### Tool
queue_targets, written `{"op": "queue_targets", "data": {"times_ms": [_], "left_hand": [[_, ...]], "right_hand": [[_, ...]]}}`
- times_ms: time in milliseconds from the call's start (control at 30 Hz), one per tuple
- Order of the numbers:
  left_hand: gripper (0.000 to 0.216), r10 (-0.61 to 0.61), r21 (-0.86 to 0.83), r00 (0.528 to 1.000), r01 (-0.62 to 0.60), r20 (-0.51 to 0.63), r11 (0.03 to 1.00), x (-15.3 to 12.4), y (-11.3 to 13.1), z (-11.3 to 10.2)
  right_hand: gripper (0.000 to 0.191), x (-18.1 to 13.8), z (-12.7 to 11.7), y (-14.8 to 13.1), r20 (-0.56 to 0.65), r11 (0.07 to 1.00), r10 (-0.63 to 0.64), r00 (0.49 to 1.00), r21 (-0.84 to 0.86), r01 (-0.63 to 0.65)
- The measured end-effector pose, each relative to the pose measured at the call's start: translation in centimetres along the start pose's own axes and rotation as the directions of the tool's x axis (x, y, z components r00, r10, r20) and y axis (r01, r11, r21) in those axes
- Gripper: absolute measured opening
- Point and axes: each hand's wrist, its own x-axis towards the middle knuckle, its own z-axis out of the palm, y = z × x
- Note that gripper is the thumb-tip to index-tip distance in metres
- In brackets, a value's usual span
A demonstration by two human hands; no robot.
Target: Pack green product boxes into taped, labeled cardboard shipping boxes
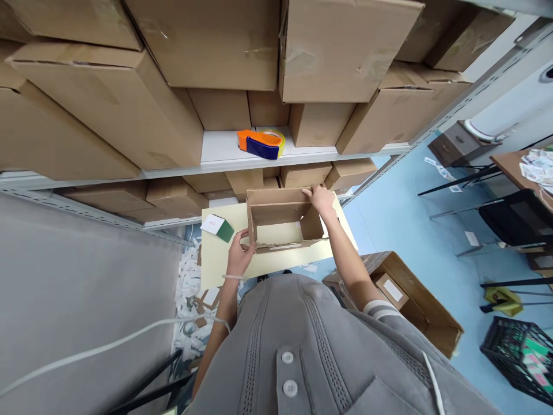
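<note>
A small brown cardboard box [280, 197], opened up, rests on a pale yellow tabletop [224, 271]; the tabletop's colour shows through its opening. My left hand [240, 251] grips the box's near left corner, thumb and fingers on either side of the wall. At the far right corner, my right hand [322, 200] holds the upper edge with its fingers bent over it. A small white and green box [218, 227] lies on the table, left of the cardboard box. Above on the shelf sits an orange and dark blue tape dispenser [260, 144].
Shelves [311, 154] packed with cardboard boxes rise directly behind the table. A large open carton [432, 311] stands on the floor to my right, with a black crate [518, 357] farther off. Shredded white paper [188, 288] covers the floor at left. A white cable [108, 346] crosses at lower left.
</note>
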Motion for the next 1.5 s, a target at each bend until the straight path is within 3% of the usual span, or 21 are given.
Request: {"op": "queue_targets", "data": {"times_ms": [167,367,467,600,867,1000,1233,1500], "left_hand": [[0.037,0.124,0.14,0.992,-0.121,-0.016,0.983,-0.3,0.5,-0.1],[0.042,0.209,0.185,0.965,-0.237,0.158,0.954,0.3,0.5,-0.8],[0.041,0.221,0.179,0.94,-0.271,0.258,0.946,0.7,0.4,-1.0],[0.041,0.18,0.168,0.935,-0.239,0.305,0.956,1.0,0.3,-1.0],[0.038,0.046,0.126,0.951,-0.088,0.306,0.988,0.9,0.9,-1.1],[0.039,0.013,0.075,0.95,-0.038,0.311,0.996,0.8,0.8,-1.1],[0.052,0.075,0.164,0.958,-0.124,0.277,0.979,0.7,-0.3,-0.9],[0.041,0.091,0.272,0.977,-0.142,0.191,0.952,0.8,-1.5,-0.2]], "right_hand": [[0.056,0.6,0.0,-0.7,-0.018,1.0,0.017,1.0,-0.021,-0.018],[0.051,0.7,0.7,-0.7,-0.009,1.0,0.001,1.0,0.03,-0.001],[0.058,0.7,1.1,-0.5,-0.009,0.991,-0.013,1.0,0.131,0.014],[0.077,0.2,1.4,0.5,0.039,0.942,-0.06,0.997,0.332,0.044],[0.09,-2.0,2.2,4.0,0.212,0.732,-0.195,0.958,0.681,-0.001],[0.091,-2.5,3.2,5.3,0.206,0.62,-0.251,0.946,0.784,-0.006],[0.082,-2.0,5.2,6.5,0.11,0.562,-0.304,0.946,0.822,0.085],[0.073,-2.3,5.5,6.4,0.073,0.563,-0.287,0.955,0.819,0.106]]}}
